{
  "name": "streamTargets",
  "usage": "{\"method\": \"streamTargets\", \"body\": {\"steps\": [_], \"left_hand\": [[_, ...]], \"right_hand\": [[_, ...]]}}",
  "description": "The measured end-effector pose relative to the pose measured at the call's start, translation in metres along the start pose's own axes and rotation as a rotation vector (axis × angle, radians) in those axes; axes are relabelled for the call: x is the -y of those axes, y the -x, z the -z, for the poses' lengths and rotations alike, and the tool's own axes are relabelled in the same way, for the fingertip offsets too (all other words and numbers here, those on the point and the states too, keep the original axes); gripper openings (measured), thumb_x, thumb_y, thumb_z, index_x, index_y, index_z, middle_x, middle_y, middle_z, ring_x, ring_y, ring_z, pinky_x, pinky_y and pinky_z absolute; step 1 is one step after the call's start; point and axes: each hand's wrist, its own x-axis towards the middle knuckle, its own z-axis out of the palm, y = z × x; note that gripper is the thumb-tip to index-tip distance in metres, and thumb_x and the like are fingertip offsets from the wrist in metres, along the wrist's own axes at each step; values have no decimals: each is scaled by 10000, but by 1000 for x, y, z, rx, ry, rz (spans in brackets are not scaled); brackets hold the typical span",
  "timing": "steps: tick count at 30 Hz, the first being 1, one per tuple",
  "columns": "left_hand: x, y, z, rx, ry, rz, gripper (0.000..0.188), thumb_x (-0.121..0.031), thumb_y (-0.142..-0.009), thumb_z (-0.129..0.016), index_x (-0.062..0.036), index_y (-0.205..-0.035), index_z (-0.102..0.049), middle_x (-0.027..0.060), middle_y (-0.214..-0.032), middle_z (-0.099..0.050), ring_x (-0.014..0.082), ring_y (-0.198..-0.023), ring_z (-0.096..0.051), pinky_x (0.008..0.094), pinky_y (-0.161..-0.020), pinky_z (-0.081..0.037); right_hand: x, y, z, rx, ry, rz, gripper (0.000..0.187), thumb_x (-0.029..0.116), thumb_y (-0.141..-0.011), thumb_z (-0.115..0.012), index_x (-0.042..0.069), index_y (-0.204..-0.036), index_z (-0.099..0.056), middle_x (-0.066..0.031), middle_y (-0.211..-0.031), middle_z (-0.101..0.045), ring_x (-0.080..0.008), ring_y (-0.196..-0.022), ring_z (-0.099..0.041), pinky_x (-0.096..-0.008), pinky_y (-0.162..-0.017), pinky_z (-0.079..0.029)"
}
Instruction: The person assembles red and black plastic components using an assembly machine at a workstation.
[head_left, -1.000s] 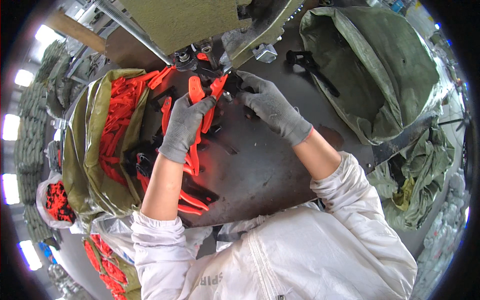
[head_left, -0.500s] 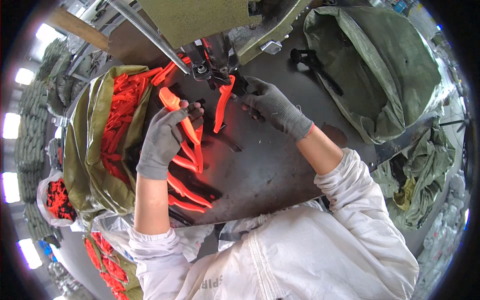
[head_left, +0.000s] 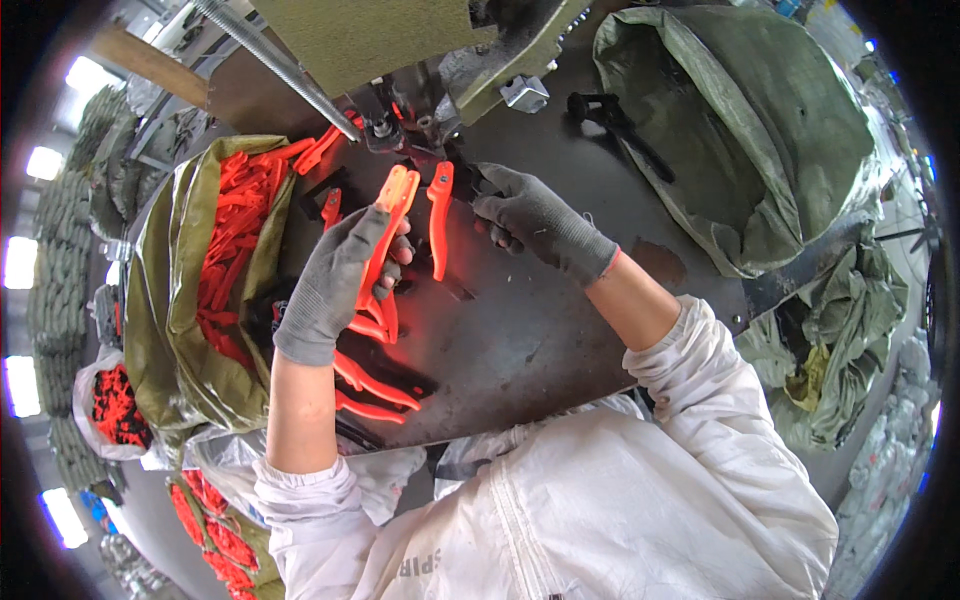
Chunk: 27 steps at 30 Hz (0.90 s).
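Observation:
My left hand [head_left: 335, 275], in a grey glove with bare fingertips, is closed around an orange-red curved plastic handle [head_left: 392, 200]. Its flat upper end points toward the machine head. Just right of it, another orange-red handle [head_left: 440, 215] hangs below the black machine tooling [head_left: 400, 140]. My right hand [head_left: 540, 215], gloved the same way, is closed beside that handle, fingers bent against something dark that I cannot make out. More orange-red handles [head_left: 370, 380] lie on the dark metal table [head_left: 520, 350], below and beside my left hand.
An olive sack [head_left: 160, 300] full of orange-red handles stands at the left. On the right lies a large open green sack [head_left: 740, 150] with a black tool part [head_left: 625, 130] at its lip. The machine's olive housing [head_left: 370, 40] overhangs the far side, beside a coil spring [head_left: 275, 65].
The handle in my left hand has turned more upright and shifted right, toward the tooling. My right hand stays nearly in place. The handle beneath the tooling now hangs straighter.

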Motion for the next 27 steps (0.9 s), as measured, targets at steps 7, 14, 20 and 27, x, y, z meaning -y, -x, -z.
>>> {"method": "streamTargets", "body": {"steps": [7,14,20,27], "left_hand": [[-20,-11,-33,122,20,1,454,-497,-1048,-571,-67,-1140,-685,6,-863,-660,63,-665,-588,226,-592,-494],[51,-53,-23,-19,155,3,435,-451,-1055,-580,-39,-1182,-639,52,-947,-695,138,-781,-690,269,-684,-571],[36,-61,-10,-82,25,3,371,-362,-1066,-581,-34,-1237,-607,74,-1005,-707,179,-839,-718,317,-724,-597],[33,-72,-20,-53,102,-12,366,-356,-1068,-577,-32,-1225,-644,90,-1028,-722,164,-835,-715,315,-746,-592]], "right_hand": [[-27,-12,-12,50,-179,213,494,68,-981,-594,113,-1465,-508,30,-827,-563,-61,-590,-546,-236,-497,-441],[-23,-10,59,-403,1229,836,321,113,-930,-577,96,-1227,-697,-235,-944,-687,-344,-903,-713,-455,-829,-571],[-10,-11,199,-611,1321,306,563,149,-933,-557,144,-1494,-518,-258,-1203,-675,-409,-1124,-675,-492,-943,-551],[-19,-13,74,-593,1113,370,668,229,-943,-638,143,-1566,-411,-277,-1068,-716,-448,-1040,-690,-516,-900,-545]]}}
